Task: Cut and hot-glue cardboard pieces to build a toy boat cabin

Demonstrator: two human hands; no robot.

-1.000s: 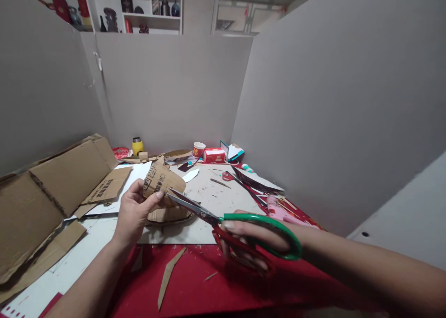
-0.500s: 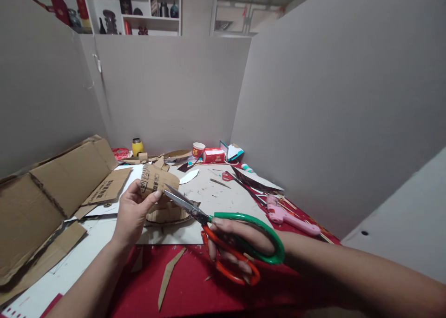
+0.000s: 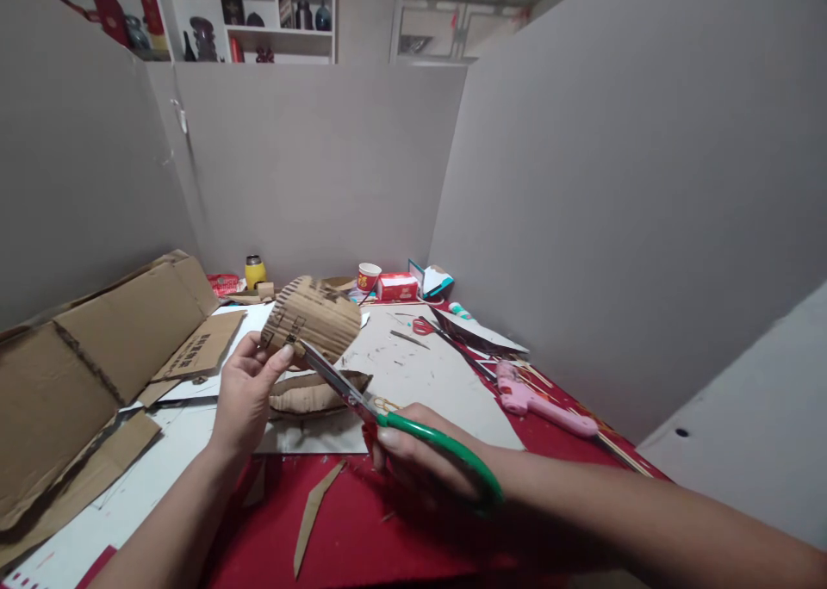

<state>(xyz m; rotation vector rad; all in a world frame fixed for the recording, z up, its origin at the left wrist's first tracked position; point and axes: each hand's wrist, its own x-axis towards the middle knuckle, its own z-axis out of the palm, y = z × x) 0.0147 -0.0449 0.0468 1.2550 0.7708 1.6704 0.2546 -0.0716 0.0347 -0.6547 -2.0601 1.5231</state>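
My left hand (image 3: 249,382) pinches the near left edge of a rounded, corrugated cardboard piece (image 3: 320,318), thumb on top, and holds it up above the table. My right hand (image 3: 426,451) is closed around the scissors (image 3: 445,447), which have one green and one red handle. Their blades point up and left and meet the cardboard's near edge beside my left thumb; the tips look nearly together. Below the raised piece, a curved cardboard shape (image 3: 316,393) with dark edges lies on the white board (image 3: 439,399).
A pink glue gun (image 3: 543,404) and thin sticks lie at right. Red-handled scissors (image 3: 423,326) rest farther back. Folded cardboard (image 3: 96,339) leans at left. A cardboard offcut (image 3: 314,516) lies on the red cloth (image 3: 258,546). A paper cup (image 3: 368,276) and yellow bottle (image 3: 255,272) stand behind.
The cardboard piece has turned in my left hand, showing more of its ribbed face. The scissors have shifted slightly left, their handles have come closer together, and the blades have closed.
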